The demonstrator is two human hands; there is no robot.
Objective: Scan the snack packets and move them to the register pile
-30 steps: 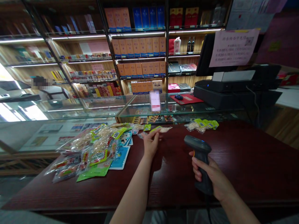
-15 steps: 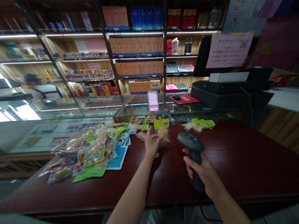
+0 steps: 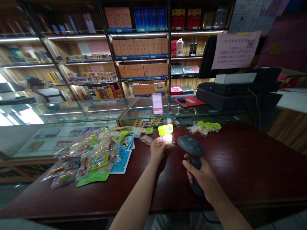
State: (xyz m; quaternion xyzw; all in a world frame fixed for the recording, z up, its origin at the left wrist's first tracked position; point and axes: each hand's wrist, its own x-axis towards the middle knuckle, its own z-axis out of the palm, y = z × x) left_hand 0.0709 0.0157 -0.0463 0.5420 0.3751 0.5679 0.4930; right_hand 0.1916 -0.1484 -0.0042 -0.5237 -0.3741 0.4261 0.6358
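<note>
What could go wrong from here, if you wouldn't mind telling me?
The left hand holds a clear snack packet under bright light, so glare off its film might spoil a barcode read. The cord of the barcode scanner in the right hand hangs past the counter's near edge and could snag. Loosely overlapping packets in the pile might slide if bumped.
</note>
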